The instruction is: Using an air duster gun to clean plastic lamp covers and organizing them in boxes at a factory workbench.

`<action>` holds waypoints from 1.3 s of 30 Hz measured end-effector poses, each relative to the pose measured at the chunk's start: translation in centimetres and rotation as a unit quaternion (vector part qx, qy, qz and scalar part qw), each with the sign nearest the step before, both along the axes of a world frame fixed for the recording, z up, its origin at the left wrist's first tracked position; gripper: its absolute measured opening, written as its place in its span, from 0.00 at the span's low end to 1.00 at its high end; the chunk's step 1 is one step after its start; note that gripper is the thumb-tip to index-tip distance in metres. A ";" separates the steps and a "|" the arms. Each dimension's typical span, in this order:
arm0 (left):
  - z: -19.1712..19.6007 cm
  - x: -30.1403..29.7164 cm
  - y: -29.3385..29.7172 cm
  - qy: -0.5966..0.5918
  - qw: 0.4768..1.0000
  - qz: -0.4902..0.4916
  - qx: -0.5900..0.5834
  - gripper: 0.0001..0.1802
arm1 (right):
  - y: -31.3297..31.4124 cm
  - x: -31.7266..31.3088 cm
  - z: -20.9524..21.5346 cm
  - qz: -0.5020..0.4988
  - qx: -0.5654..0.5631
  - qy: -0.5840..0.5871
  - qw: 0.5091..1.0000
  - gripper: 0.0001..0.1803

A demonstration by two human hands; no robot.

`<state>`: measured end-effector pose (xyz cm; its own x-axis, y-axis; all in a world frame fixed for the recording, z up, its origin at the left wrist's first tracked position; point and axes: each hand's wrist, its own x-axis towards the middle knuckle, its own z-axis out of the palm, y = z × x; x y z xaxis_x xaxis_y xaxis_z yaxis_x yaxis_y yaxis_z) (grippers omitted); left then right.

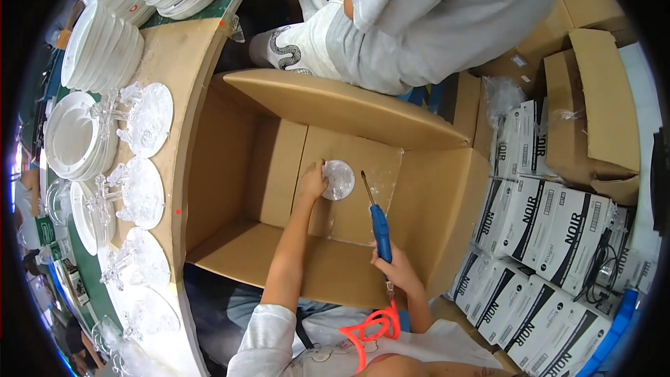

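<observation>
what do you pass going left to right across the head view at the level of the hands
stacked white plates → clear plastic dishes → cardboard box → left hand → clear round disc → blue-handled tool in the right hand → white cartons

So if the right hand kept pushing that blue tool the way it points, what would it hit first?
Probably the clear round disc that the left hand holds inside the cardboard box; the blue tool in the right hand points just beside it.
</observation>
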<state>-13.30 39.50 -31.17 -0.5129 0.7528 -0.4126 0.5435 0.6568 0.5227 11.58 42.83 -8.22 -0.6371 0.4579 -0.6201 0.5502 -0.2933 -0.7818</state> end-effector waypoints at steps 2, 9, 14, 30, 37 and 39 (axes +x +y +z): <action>-2.1 0.0 -1.6 -0.057 0.989 0.022 0.131 0.23 | -0.2 -0.7 0.0 0.034 0.036 -0.035 0.998 0.17; -1.8 -0.5 -0.9 -0.067 0.980 0.089 0.162 0.17 | -1.5 -1.9 -0.1 0.202 0.096 -0.152 0.963 0.19; 3.1 -3.1 -2.3 -0.044 0.984 0.113 0.129 0.15 | -1.6 -3.5 1.0 0.187 0.116 -0.065 0.973 0.14; 8.4 -8.7 -10.3 0.109 0.947 0.217 0.213 0.09 | -3.4 -4.1 4.4 0.229 0.132 -0.018 0.964 0.14; 15.5 -6.4 -13.2 0.156 0.936 0.220 0.226 0.12 | -5.1 -2.4 6.7 0.298 0.175 0.045 0.937 0.14; 18.1 -5.4 -13.5 0.214 0.928 0.179 0.247 0.14 | -5.3 -1.2 6.6 0.316 0.202 0.040 0.926 0.15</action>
<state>-18.72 25.98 -13.11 -0.8040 0.5458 0.2360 0.5637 0.5733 0.5946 10.35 37.54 -1.67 -0.8933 0.1616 -0.4194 0.4481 0.3926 -0.8032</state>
